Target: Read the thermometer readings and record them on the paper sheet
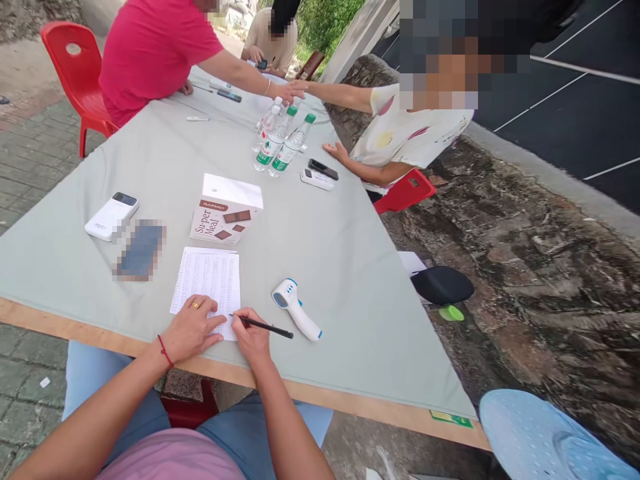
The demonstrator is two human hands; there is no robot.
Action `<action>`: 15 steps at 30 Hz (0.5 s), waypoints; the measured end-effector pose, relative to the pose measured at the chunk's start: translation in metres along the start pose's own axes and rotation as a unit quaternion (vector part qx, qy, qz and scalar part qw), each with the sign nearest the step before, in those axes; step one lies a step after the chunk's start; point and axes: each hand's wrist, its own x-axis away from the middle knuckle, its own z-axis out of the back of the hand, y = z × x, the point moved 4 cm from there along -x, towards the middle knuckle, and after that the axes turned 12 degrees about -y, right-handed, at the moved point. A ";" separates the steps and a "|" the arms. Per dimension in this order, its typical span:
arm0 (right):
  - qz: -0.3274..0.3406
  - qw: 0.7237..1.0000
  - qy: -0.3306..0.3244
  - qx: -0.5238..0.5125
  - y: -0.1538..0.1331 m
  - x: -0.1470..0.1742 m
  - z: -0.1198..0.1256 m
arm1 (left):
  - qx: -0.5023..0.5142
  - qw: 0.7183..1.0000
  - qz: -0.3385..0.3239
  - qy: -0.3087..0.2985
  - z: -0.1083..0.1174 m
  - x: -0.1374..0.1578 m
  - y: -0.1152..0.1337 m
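Observation:
A printed paper sheet (205, 275) with rows of small text lies near the table's front edge. My left hand (194, 327), with a gold ring and a red string bracelet on the wrist, rests flat on the lower part of the sheet, fingers spread. In my right hand (253, 337) is a black pen (273, 328), its tip at the sheet's right side. To the right of that hand lies a white and blue infrared thermometer (297, 310). A white and brown "Super Meal" box (225, 210) stands just beyond the sheet.
Left of the box lie a white power bank (112, 216) and a blurred phone (141, 250). Several water bottles (283, 143) stand farther back on the covered table (350, 347). Two people reach across toward each other; another sits at the far end. A blue cap (540, 433) is at lower right.

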 end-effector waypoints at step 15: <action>0.007 1.000 0.009 0.021 0.001 -0.001 0.000 | -0.006 1.000 -0.002 0.000 -0.002 0.000 0.000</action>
